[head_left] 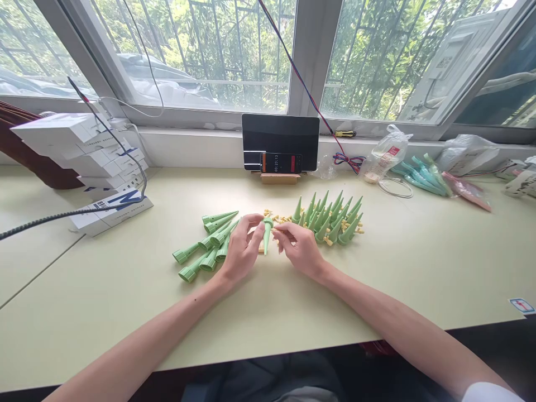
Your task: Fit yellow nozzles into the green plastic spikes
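My left hand (pixel 240 248) pinches a green plastic spike (pixel 267 233) near its wide top end, its point hanging down toward the table. My right hand (pixel 298 245) is closed at the spike's top, fingertips pinched on a small yellow piece that I can barely make out. Left of my hands lie several green spikes (pixel 206 245) on their sides. To the right, several more green spikes (pixel 329 218) stand upright in a cluster, with small yellow pieces (pixel 281 218) scattered among and before them.
A dark tablet (pixel 280 142) with a phone (pixel 280 163) on a wooden stand sits at the back centre. Stacked white boxes (pixel 90 151) and a cable (pixel 50 218) lie at left. Plastic bags (pixel 383 156) and teal spikes (pixel 422 176) rest at back right.
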